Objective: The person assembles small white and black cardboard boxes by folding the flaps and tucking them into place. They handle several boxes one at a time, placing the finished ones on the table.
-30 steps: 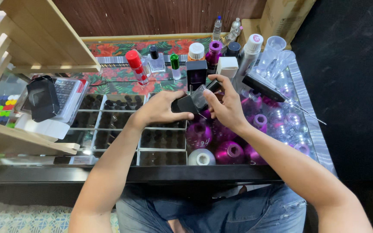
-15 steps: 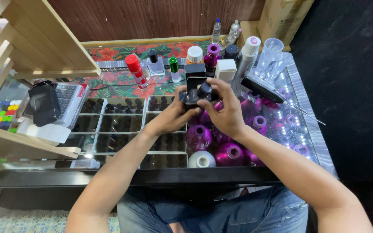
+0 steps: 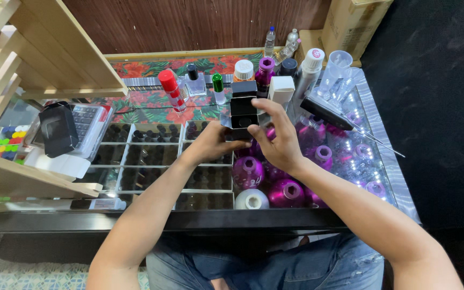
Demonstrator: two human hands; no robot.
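A glass-topped display counter [image 3: 388, 161] carries a row of small bottles, among them a red spray bottle [image 3: 171, 90] and a green-capped vial [image 3: 218, 87], plus clear plastic cups [image 3: 337, 69], a calculator [image 3: 88, 126] and a black box [image 3: 58, 129].

Head-worn view, steeply down, close.

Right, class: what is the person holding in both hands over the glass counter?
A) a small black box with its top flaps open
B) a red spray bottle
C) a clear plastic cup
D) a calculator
A: the left hand and right hand both grip a small black box whose flaps stand open at the top.
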